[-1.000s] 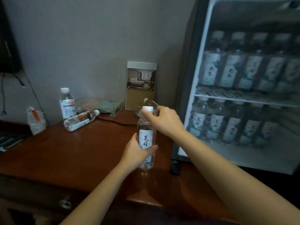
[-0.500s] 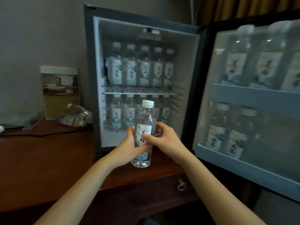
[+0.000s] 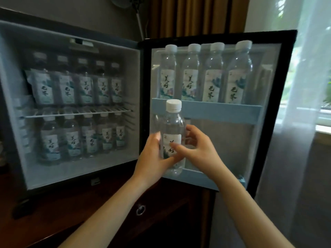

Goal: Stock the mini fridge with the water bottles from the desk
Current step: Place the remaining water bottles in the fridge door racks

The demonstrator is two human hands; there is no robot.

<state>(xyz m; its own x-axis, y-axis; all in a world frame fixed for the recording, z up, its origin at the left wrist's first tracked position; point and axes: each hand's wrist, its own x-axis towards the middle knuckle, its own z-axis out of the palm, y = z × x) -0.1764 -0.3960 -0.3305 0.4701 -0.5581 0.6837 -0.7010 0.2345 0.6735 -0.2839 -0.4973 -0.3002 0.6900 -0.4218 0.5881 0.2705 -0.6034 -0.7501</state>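
A clear water bottle with a white cap and white label stands upright in both my hands, in front of the open fridge door's lower shelf. My left hand wraps its left side and my right hand grips the right side, thumb across the label. The mini fridge stands open on the desk, with bottles in rows on both inner shelves. Several bottles fill the door's upper shelf.
The open fridge door juts toward me at right. The dark wooden desk has a drawer with a ring pull below my left arm. Brown curtains and a sheer window curtain hang behind and to the right.
My view has swung right from the desk to the open fridge door. Both hands carried the bottle right and up, from over the desk to the door's lower shelf.
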